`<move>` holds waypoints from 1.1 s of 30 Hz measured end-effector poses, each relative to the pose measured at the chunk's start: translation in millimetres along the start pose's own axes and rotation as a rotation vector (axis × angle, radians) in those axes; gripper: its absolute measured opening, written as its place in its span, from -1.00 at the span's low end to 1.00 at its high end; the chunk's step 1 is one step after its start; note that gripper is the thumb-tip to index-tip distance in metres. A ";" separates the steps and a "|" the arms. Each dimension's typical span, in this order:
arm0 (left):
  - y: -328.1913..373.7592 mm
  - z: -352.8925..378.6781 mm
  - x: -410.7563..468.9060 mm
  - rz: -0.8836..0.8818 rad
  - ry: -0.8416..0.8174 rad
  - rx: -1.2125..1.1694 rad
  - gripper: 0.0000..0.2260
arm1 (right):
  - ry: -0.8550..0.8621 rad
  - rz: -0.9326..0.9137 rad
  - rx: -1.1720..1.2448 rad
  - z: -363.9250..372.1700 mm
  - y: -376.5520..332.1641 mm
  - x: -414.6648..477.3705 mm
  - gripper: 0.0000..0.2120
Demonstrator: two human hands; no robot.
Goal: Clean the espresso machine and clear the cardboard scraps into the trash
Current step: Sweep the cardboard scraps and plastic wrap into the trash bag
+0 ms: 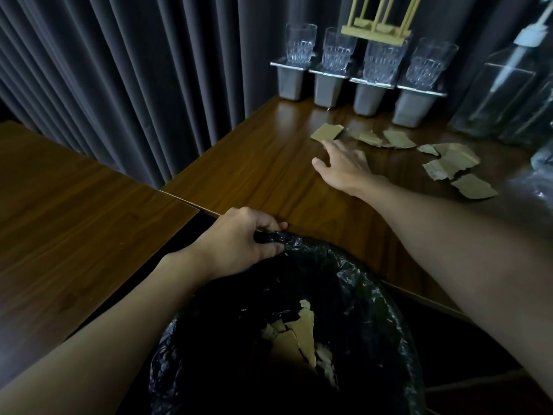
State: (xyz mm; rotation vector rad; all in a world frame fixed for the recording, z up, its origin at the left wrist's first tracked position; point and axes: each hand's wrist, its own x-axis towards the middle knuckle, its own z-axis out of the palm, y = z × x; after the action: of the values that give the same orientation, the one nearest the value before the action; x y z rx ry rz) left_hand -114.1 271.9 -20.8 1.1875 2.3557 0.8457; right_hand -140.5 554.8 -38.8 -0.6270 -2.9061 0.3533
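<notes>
Several torn cardboard scraps lie scattered on the wooden counter, from a squarish piece at the left to a cluster at the right. My right hand reaches flat over the counter with fingers extended, its fingertips just short of the squarish piece, holding nothing. My left hand grips the rim of the black bin liner at the counter's front edge. Inside the trash bin lie more cardboard pieces. No espresso machine is in view.
Four clear glasses stand on grey holders along the back of the counter, with a pale wooden rack above them. A clear plastic-wrapped bottle fills the right side. A second wooden table sits left, grey curtains behind.
</notes>
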 end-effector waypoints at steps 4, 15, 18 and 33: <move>0.0 0.2 0.0 -0.012 0.005 -0.013 -0.87 | -0.005 -0.028 -0.007 6.6 6.5 14.9 -0.42; -4.4 0.5 3.5 -0.047 0.003 -0.016 -0.85 | -0.016 -0.040 -0.009 8.0 12.1 48.3 -0.43; -2.6 -0.1 3.1 -0.048 0.003 -0.041 -0.87 | -0.015 -0.076 0.021 6.5 9.0 34.6 -0.46; -1.8 4.4 -4.1 0.009 0.012 -0.033 -0.87 | 0.010 -0.114 0.169 -13.5 17.2 -86.2 -0.85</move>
State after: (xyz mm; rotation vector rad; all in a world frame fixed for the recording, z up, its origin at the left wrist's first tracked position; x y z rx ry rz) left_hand -110.4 269.2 -25.1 1.1835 2.3389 0.8934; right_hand -53.5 536.4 -38.3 -0.4341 -2.8468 0.5708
